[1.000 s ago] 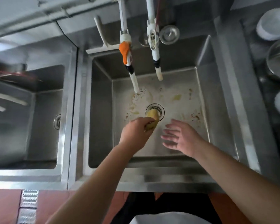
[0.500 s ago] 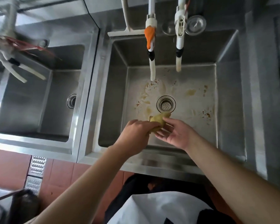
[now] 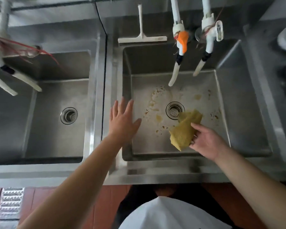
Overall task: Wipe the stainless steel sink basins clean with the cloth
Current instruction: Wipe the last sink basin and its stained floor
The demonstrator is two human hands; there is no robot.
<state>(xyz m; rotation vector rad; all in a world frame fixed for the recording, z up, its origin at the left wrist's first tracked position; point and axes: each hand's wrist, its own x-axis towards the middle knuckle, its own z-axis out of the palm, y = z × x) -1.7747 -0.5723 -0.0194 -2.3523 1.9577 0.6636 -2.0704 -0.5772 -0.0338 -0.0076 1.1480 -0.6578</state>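
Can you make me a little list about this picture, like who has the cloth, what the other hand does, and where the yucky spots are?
cloth: crumpled yellow cloth, over the right basin beside the round metal drain
right hand: pinches the cloth
left hand: fingers spread, holds nothing, over the right basin's left edge
yucky spots: yellow-brown stains on the right stainless steel basin floor
left stainless steel basin: no stains visible

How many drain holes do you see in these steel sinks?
2. One round metal drain sits in the floor of the left basin; the other round perforated drain is in the stained right basin, its lower right edge partly covered by the yellow cloth.
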